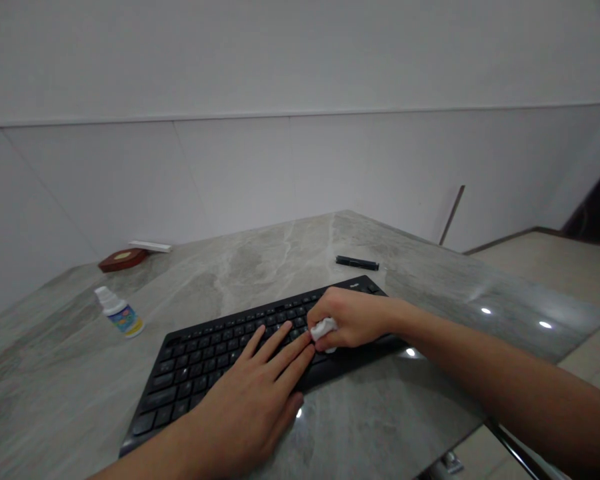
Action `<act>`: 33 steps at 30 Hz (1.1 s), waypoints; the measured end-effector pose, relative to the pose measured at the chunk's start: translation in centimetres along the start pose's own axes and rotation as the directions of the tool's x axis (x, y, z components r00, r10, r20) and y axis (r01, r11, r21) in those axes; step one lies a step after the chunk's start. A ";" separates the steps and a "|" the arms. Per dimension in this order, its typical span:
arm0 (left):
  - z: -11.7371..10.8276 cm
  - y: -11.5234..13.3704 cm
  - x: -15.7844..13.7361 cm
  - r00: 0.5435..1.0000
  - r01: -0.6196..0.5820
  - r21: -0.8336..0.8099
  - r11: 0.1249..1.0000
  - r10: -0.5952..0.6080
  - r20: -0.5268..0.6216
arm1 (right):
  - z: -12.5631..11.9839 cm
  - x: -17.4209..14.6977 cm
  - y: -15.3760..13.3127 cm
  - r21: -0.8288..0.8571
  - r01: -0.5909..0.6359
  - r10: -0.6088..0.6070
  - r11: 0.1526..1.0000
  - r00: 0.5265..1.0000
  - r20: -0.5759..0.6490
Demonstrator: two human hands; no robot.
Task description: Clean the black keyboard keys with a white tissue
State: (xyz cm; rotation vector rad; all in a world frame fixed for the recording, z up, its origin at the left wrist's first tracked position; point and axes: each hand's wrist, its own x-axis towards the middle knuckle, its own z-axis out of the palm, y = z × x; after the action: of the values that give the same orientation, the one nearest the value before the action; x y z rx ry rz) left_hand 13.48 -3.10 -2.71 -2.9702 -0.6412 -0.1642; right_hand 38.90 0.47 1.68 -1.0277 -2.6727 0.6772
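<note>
A black keyboard (200, 355) lies at a slant on the grey marbled table in the head view. My left hand (260, 393) rests on its keys and front edge, fingers stretched out and slightly spread, holding nothing. Bunched in my right hand (347, 317) is a crumpled white wipe (323, 327), pressed against the keys on the keyboard's right part. The fingertips of both hands nearly meet there. My right hand and forearm cover much of the keyboard's right end.
A white-capped spray bottle (120, 313) with a colourful label is left of the keyboard. Behind it are a reddish-brown box (123, 259) and a white strip (151, 247). A black pen-like object (357, 263) lies beyond the keyboard. The table (260, 273) meets a white wall.
</note>
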 end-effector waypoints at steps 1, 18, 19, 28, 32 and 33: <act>0.0 0.0 0.0 1.000 0.002 -0.003 1.000 -0.002 -0.002 | -0.1 0.0 0.0 -0.008 0.004 -0.004 1.000 1.000 0.010; -0.1 -0.1 -0.1 1.000 -0.003 -0.035 0.999 0.002 -0.021 | -1.6 -1.1 -0.4 -0.121 -0.034 0.046 0.992 0.994 0.098; -0.1 -0.1 -0.1 1.000 -0.002 -0.035 0.999 0.001 -0.021 | -1.8 -1.2 -0.3 -0.138 -0.048 0.060 0.989 0.994 0.086; -0.2 0.0 0.0 1.000 0.002 -0.026 1.000 -0.002 0.004 | -2.5 -1.6 0.6 -0.184 -0.167 0.194 0.969 0.971 0.138; -0.1 -0.1 -0.2 1.000 0.001 -0.023 1.000 -0.002 -0.007 | -2.3 -1.5 0.6 -0.186 -0.171 0.189 0.968 0.978 0.085; -0.1 -0.1 -0.2 1.000 0.001 -0.024 1.000 -0.001 -0.006 | -2.3 -1.5 0.6 -0.185 -0.171 0.190 0.968 0.978 0.087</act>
State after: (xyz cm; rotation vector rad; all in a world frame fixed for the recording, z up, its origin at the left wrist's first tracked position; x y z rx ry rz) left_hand 13.22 -3.11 -2.64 -2.9910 -0.6440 -0.1825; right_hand 41.19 0.65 3.35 -1.3303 -2.7939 0.5464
